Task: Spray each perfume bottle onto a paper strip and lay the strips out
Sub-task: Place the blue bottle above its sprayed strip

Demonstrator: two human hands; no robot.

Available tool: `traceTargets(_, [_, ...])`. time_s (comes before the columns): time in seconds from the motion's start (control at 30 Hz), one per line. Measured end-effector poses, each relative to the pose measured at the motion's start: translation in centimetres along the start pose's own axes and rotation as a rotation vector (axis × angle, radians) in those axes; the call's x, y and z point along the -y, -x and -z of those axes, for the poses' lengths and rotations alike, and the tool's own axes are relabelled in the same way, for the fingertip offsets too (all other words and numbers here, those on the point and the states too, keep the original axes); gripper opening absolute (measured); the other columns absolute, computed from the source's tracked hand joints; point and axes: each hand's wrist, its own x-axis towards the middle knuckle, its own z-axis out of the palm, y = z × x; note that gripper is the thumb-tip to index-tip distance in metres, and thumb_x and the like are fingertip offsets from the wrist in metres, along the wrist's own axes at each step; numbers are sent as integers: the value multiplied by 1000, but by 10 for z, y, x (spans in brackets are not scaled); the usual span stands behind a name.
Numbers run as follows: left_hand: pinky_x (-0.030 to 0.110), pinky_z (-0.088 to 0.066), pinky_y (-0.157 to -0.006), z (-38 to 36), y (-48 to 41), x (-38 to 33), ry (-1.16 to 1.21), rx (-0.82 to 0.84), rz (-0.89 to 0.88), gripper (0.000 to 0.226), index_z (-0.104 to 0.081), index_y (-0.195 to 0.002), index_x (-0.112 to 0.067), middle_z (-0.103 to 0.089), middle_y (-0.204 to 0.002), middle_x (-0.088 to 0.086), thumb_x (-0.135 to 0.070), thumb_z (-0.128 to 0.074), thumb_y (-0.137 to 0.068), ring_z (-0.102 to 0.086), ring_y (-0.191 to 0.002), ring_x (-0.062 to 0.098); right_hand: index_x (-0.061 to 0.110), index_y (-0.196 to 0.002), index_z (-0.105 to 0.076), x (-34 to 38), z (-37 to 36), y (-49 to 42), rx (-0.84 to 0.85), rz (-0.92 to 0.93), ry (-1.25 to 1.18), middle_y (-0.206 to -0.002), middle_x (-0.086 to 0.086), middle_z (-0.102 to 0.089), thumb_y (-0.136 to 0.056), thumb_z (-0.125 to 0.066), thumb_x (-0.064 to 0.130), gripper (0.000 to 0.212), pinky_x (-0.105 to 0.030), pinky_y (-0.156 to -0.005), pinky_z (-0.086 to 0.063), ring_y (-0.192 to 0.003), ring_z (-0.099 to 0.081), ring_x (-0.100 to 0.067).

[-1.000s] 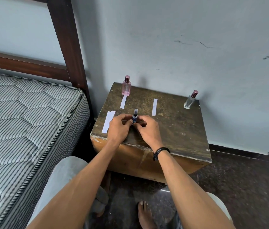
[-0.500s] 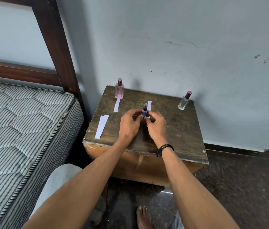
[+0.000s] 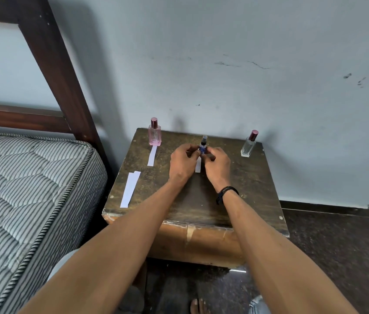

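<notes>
A small blue perfume bottle [image 3: 203,146] with a dark cap stands upright near the back middle of a worn wooden side table [image 3: 253,191]. My left hand [image 3: 182,163] and my right hand [image 3: 217,165] both pinch it from either side. A white paper strip [image 3: 198,164] lies between my hands, partly hidden. At the back left stands a pink bottle [image 3: 154,133] with a strip [image 3: 152,155] in front of it. A clear bottle [image 3: 249,145] with a dark red cap stands at the back right.
Spare paper strips [image 3: 130,189] lie stacked near the table's left edge. A striped mattress [image 3: 27,200] and dark wooden bed frame [image 3: 54,64] are close on the left. The wall is right behind the table. Dark floor and my bare foot [image 3: 198,307] are below.
Both hands have carried the blue bottle from the table's front towards the back, to the far end of the middle strip. The other bottles and strips have not moved.
</notes>
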Motion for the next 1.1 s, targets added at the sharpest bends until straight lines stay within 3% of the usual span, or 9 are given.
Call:
traceTargets(0.1, [39,-56,-93,-2,-14,2,5,0,8,19,-74,-111,-15,-76,-103,2,-17,-65,-94,-70,-98,17,12,-118,-76,-1,-2,-12,11,8,-10,-98,3,-62,-94,-67,2,27,-2,-68,-38,-77,-55,-1])
traceTargets(0.3, [38,-57,-92,-4,-37,9,5,-20,0,19,-75,-110,-13,-77,-103,3,-16,-67,-93,-70,-97,16,16,-120,-76,-5,-16,-33,5,-5,-6,-100,6,-65,-94,-68,8,27,-6,-65,-38,-87,-62,-11])
traceTargets(0.43, [35,-57,-90,-8,-42,11,-14,-17,-3,20,-76,-111,-16,-77,-101,2,-17,-67,-93,-71,-94,15,17,-120,-75,-7,-20,-35,-30,-47,-29,-107,3,-69,-95,-67,8,28,-24,-83,-47,-93,-62,-12])
traceTargets(0.6, [29,-56,-88,-9,-38,11,-27,12,-15,31,-74,-117,-17,-77,-106,3,-8,-61,-90,-70,-95,13,23,-121,-75,-7,-21,-36,-64,-100,-25,-110,6,-70,-96,-67,16,27,-32,-86,-51,-102,-65,-18])
traceTargets(1.1, [36,-56,-96,-8,-40,18,-64,55,-25,42,-73,-120,-17,-76,-111,2,-6,-53,-85,-70,-103,16,27,-116,-76,-8,-25,-37,-63,-134,-8,-112,4,-73,-94,-69,18,25,-38,-91,-54,-106,-67,-20])
